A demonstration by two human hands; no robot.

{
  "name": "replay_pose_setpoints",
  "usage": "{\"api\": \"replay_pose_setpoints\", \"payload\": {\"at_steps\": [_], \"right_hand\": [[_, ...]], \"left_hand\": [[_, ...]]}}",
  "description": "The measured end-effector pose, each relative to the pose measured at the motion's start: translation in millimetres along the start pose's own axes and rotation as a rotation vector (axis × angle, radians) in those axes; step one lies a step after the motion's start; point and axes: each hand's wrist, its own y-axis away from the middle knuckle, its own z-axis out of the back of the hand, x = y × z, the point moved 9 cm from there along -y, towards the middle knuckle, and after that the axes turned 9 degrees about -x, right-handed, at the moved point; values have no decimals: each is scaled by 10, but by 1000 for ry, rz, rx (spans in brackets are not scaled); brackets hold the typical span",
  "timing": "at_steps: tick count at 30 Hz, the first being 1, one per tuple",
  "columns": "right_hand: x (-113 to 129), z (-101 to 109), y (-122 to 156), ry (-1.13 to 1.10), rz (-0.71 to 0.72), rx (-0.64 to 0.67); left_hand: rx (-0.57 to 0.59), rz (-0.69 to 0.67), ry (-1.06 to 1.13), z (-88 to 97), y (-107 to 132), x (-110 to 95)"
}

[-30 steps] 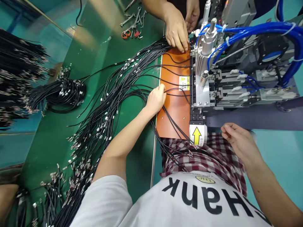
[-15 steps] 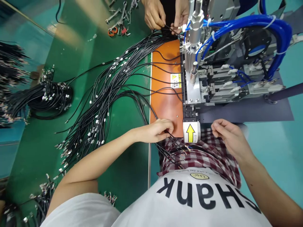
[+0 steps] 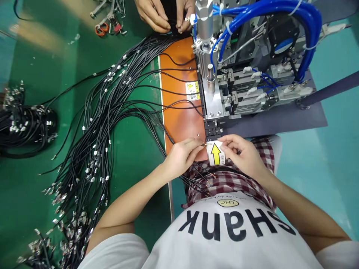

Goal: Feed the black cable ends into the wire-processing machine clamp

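Note:
My left hand (image 3: 181, 155) rests at the near end of the orange plate (image 3: 179, 112), its fingers pinched on the end of a thin black wire (image 3: 202, 144). My right hand (image 3: 241, 154) sits just right of the white label with a yellow arrow (image 3: 215, 153), fingertips pinched together at the label's top where the wire end reaches. Both hands meet right below the black slotted block (image 3: 212, 129) at the machine's front. Several black wires (image 3: 117, 112) with metal ferrules run from the green mat across the orange plate into the machine.
A machine with a silver cylinder (image 3: 204, 18) and blue hoses (image 3: 269, 11) fills the upper right. Another person's hands (image 3: 165, 15) work wires at the far end. Hand tools (image 3: 108, 18) lie at the back; a coiled wire bundle (image 3: 22, 123) lies left.
My left hand slid from the middle of the orange plate down to its near end with a wire. My right hand came left to the arrow label, meeting it.

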Motion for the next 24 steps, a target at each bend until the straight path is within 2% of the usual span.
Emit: {"api": "replay_pose_setpoints", "payload": {"at_steps": [5,9,13,16,24], "right_hand": [[203,-152,-67,12,95,-2],[256,-41,-85,6,130,-87],[100,55,-108,-226,-34,-50],[24,66,-136,-388,-129,-16],[-33,-79,-197,-490,-236,84]], "left_hand": [[-4,-29,-27,-71,-66,-169],[1,-23,13,-146,-185,-230],[-64,10,150,-114,-269,-229],[-93,44,171,-97,-283,-222],[-139,66,175,-74,-249,-238]]}}
